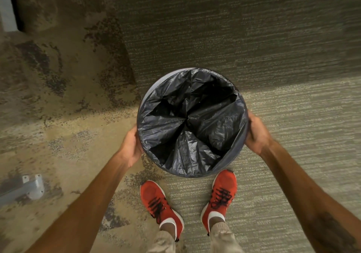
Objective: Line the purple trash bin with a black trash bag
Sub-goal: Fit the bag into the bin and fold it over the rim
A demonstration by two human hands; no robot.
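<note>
The round purple trash bin (pixel 145 94) is standing on the carpeted floor (pixel 273 57), just in front of two red shoes (pixel 159 202). The black trash bag (pixel 192 122) is sitting inside it, its edge folding over most of the rim. The left hand (pixel 131 145) is gripping the bin's left side and the right hand (pixel 256 132) is grasping the bag-covered right side.

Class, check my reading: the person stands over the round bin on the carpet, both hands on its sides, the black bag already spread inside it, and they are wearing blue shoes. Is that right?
Not quite. The shoes are red with black laces, not blue, as the head view shows. The rest holds: the left hand and right hand are on the sides of the bin, with the black bag spread inside it, on the carpet.
</note>
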